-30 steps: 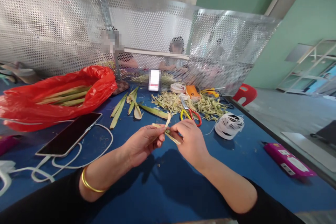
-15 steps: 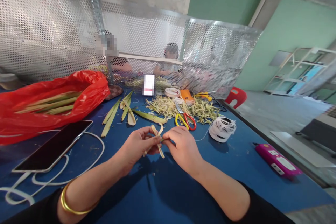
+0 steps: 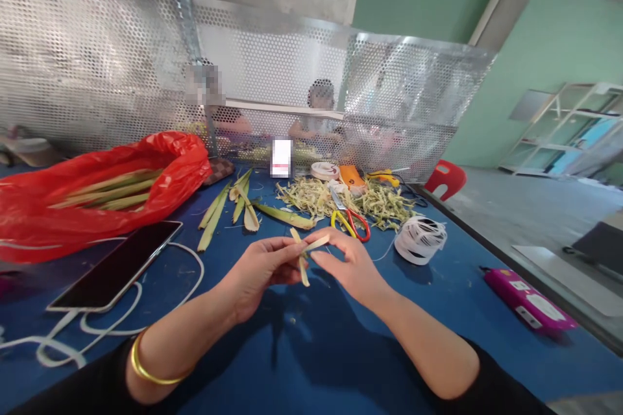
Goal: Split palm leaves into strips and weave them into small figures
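Observation:
Above the front of the blue table, my left hand (image 3: 265,275) pinches a small crossed piece of pale leaf strips (image 3: 302,266) between thumb and fingers. One strip points up, one down, and another slants to the right. My right hand (image 3: 354,269) is closed around that slanting strip, thumb and forefinger on either side of it. Part of the crossing is hidden by my fingers. Just beyond the hands lie scissors (image 3: 351,222) with one yellow and one red handle. Longer green-and-cream leaves (image 3: 214,220) lie beyond my left hand.
At left are a red plastic bag (image 3: 185,172) of leaves and a phone (image 3: 119,266) with a white cable (image 3: 202,266). Shredded leaf (image 3: 304,198) is heaped behind the scissors. White twine (image 3: 421,240) and a purple case (image 3: 528,301) stand right. A perforated metal screen (image 3: 272,45) closes the back.
The right hand has shifted its grip, and one strip now slants right toward it instead of upward. The whole view has shifted slightly, moving things rightward.

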Demonstrator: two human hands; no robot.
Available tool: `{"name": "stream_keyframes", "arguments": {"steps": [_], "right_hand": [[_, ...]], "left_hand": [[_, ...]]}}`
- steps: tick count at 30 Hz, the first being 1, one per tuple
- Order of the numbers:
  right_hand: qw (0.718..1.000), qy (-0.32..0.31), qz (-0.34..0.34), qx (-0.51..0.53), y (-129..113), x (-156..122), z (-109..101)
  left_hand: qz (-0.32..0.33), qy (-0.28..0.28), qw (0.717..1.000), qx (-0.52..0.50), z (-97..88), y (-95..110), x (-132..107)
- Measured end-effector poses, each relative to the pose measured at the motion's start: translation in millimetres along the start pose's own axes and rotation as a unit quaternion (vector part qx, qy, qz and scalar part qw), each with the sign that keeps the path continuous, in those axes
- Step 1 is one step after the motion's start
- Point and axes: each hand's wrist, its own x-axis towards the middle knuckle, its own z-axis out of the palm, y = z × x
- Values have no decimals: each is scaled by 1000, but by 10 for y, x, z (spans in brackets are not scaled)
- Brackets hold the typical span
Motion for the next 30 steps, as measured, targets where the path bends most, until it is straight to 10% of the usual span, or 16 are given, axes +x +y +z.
{"name": "stream_keyframes", "arguments": {"steps": [12, 22, 30], "right_hand": [[987, 111, 12, -114, -25, -92, 59], [996, 40, -11, -76, -52, -82, 50], [985, 99, -44, -133, -20, -128, 134]], "left_hand": [[-19, 13, 999, 38, 70, -2, -28], [-1, 23, 994, 106, 124, -36, -47], [-3, -17, 992, 126, 114, -103, -29]]}}
